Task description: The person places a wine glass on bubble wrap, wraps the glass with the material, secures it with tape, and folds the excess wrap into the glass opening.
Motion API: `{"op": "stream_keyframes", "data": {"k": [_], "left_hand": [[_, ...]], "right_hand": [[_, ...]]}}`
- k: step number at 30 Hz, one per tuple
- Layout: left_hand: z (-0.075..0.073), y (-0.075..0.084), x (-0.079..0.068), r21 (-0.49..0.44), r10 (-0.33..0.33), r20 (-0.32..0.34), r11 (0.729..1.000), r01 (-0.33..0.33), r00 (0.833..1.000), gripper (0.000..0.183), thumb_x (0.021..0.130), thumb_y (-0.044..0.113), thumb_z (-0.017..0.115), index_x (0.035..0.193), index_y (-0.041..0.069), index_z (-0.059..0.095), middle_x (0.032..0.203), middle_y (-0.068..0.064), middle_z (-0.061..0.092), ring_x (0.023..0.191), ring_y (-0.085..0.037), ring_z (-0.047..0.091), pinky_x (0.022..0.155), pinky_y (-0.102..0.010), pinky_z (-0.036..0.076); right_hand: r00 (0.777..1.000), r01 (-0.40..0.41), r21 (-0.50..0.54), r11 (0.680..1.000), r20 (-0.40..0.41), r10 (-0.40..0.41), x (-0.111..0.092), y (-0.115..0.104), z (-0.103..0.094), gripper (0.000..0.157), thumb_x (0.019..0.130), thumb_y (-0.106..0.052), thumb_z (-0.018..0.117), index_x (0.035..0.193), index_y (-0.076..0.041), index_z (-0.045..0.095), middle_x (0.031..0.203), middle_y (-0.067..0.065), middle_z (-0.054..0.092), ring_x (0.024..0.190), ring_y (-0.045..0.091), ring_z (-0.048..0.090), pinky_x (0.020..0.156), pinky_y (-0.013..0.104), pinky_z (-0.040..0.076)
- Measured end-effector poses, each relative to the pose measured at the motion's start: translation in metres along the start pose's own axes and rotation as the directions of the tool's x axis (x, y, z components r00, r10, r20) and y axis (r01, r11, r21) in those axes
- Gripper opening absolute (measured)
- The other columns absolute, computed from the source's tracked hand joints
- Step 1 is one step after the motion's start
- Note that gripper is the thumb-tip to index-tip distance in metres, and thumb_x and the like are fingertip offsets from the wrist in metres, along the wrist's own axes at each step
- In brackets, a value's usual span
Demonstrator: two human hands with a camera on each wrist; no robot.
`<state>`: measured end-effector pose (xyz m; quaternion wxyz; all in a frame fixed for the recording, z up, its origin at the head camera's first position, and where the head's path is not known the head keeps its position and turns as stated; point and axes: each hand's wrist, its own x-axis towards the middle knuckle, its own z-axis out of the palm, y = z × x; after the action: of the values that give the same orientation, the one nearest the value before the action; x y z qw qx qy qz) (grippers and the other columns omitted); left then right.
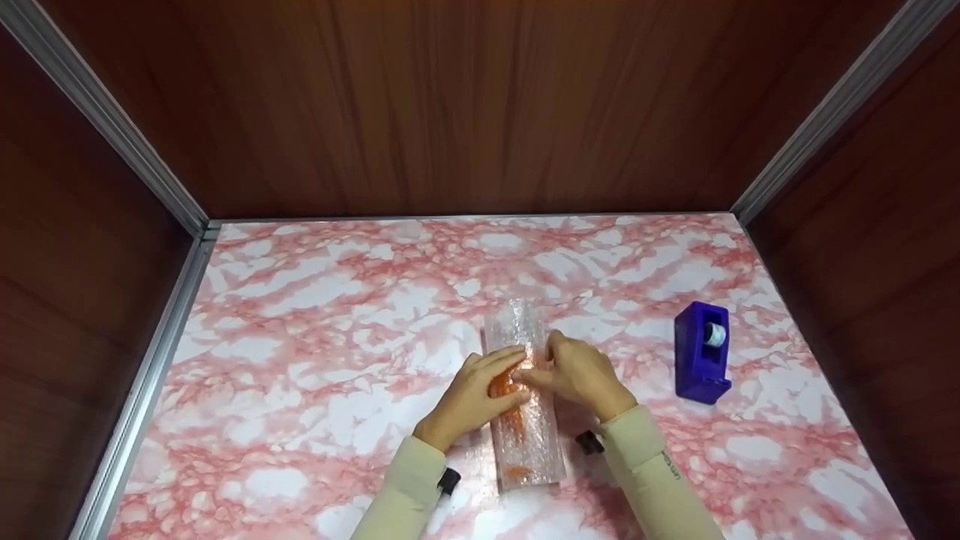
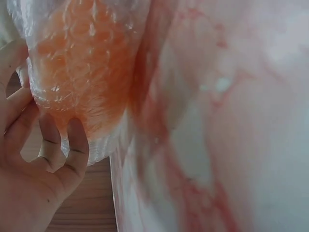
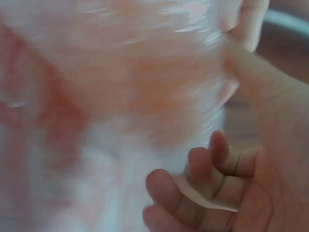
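Observation:
A bubble wrap roll [image 1: 525,450] lies lengthwise on the table, with an orange object [image 1: 514,424] showing through its clear layers. The orange object's exact kind is obscured by the wrap. My left hand [image 1: 478,394] holds the roll from the left, its fingers reaching over the top and its thumb lower down. From the right, my right hand [image 1: 585,373] grips the wrap with curled fingers at its side and the thumb across the top. The left wrist view shows fingertips [image 2: 77,128] against the bubble wrap. The right wrist view is blurred.
A purple tape dispenser [image 1: 697,352] with a roll of tape stands to the right on the red-and-white marbled table [image 1: 315,315]. Brown wooden panels [image 1: 465,105] with metal edge strips enclose the back and both sides.

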<state>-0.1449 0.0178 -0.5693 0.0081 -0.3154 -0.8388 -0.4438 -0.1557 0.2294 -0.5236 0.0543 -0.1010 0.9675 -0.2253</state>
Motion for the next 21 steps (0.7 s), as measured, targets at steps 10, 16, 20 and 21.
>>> {"op": "stream_keyframes", "data": {"k": [10,16,20,21], "left_hand": [[0.004,-0.004,-0.007,-0.123,-0.041,-0.036,0.992,0.036,0.999,0.060,0.091,0.038,0.074,0.145,0.019,0.055,0.150,0.007,0.047,0.118,-0.018,0.049,0.102,-0.041,0.041],[0.010,-0.007,-0.008,-0.337,-0.146,-0.141,0.937,0.091,0.979,0.052,0.092,0.032,0.074,0.140,0.017,0.060,0.144,0.001,0.053,0.112,-0.021,0.054,0.091,-0.039,0.052],[0.010,-0.008,-0.009,-0.485,-0.353,-0.134,0.838,0.250,0.926,0.067,0.088,0.037,0.078,0.146,0.015,0.051,0.142,-0.010,0.046,0.105,-0.027,0.055,0.083,-0.040,0.054],[0.010,-0.008,-0.009,-0.505,-0.406,-0.101,0.807,0.305,0.908,0.074,0.087,0.041,0.079,0.148,0.016,0.046,0.143,-0.011,0.044,0.110,-0.028,0.055,0.085,-0.041,0.054]], "right_hand": [[0.973,-0.224,0.275,0.935,0.121,0.198,-0.005,0.017,0.030,0.076,0.077,-0.074,0.068,0.113,-0.008,0.056,0.088,0.005,0.063,0.073,0.020,0.060,0.064,0.037,0.050],[0.977,-0.206,0.347,0.915,0.131,0.170,-0.005,0.018,0.034,0.062,0.081,-0.068,0.069,0.098,-0.009,0.057,0.079,0.004,0.058,0.069,0.020,0.054,0.060,0.034,0.045],[0.980,-0.193,0.383,0.903,0.115,0.161,-0.005,0.020,0.037,0.060,0.084,-0.066,0.068,0.099,-0.009,0.055,0.080,0.004,0.058,0.069,0.019,0.055,0.062,0.035,0.046],[0.981,-0.193,0.400,0.896,0.111,0.162,-0.006,0.021,0.038,0.059,0.085,-0.064,0.068,0.101,-0.009,0.056,0.082,0.004,0.059,0.071,0.019,0.056,0.063,0.035,0.048]]}}
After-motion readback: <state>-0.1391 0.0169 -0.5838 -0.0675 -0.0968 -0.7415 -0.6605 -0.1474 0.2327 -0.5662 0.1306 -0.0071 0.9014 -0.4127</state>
